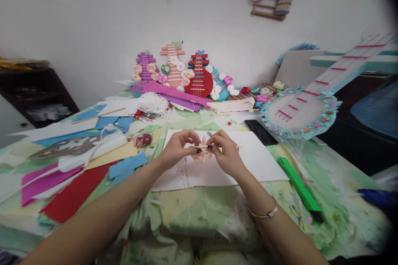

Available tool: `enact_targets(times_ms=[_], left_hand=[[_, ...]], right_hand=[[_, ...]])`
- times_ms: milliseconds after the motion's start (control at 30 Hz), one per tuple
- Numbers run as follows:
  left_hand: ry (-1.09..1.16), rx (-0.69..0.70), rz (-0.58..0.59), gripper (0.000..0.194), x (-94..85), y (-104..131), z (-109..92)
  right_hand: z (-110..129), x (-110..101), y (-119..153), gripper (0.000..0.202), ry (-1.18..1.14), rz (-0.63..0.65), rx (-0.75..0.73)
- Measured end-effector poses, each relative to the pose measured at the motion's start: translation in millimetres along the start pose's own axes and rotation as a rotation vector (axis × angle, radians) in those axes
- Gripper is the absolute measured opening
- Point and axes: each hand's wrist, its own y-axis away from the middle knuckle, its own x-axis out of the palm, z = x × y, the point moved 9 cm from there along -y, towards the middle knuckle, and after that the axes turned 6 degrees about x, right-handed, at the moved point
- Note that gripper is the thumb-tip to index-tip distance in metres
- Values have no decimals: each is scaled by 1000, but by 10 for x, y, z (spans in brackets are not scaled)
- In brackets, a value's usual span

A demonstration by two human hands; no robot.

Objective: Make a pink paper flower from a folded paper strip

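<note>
Between my hands is a piece of thin peach paper (203, 158), its loose, petal-like folds hanging below the fingers. My left hand (178, 147) pinches its upper edge from the left with thumb and fingertips. From the other side my right hand (229, 155) is closed on the same edge, its thumb close to the left thumb. Both hands are just above a white board (255, 165) lying on the green patterned cloth (199, 211). Part of the paper is hidden behind the fingers.
A green utility knife (300, 190) and a black phone-like slab (260, 131) lie to the right. Coloured paper sheets (77, 192) and a white glue gun (93, 151) are at the left. Paper-decorated lute models (199, 80) stand behind; a larger one (298, 112) rises at right.
</note>
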Motion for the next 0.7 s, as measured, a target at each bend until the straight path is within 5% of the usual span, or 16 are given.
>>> enact_targets(times_ms=[300, 700], left_hand=[[-245, -8, -36, 18, -22, -24, -29], [-8, -54, 35, 24, 38, -12, 41]], right_hand=[[38, 12, 21, 19, 140, -8, -68], [95, 43, 49, 22, 129, 46, -127]])
